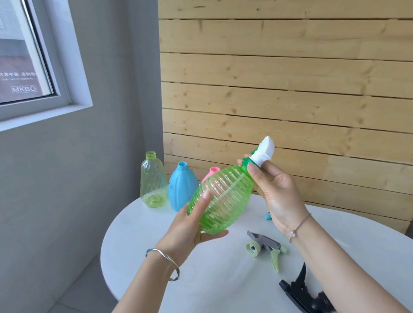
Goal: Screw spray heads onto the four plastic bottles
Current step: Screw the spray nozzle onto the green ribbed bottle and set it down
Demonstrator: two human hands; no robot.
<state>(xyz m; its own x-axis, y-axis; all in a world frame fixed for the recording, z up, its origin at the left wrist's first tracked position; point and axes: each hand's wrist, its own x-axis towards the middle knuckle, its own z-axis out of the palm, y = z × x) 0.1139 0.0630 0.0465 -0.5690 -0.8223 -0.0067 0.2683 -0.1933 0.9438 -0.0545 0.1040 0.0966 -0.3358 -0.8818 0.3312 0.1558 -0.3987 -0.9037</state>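
A ribbed green bottle is tilted in the air above the table, its neck pointing up and to the right. My left hand cups its base. My right hand grips the green collar of a white spray head that sits on the bottle's neck. Three capless bottles stand at the table's far left: a clear yellow-green one, a blue one, and a pink one mostly hidden behind the green bottle.
On the white oval table lie a grey and pale-green spray head and a black spray head. A small blue part shows beside my right wrist. A wooden slat wall stands behind, with a grey wall and a window to the left.
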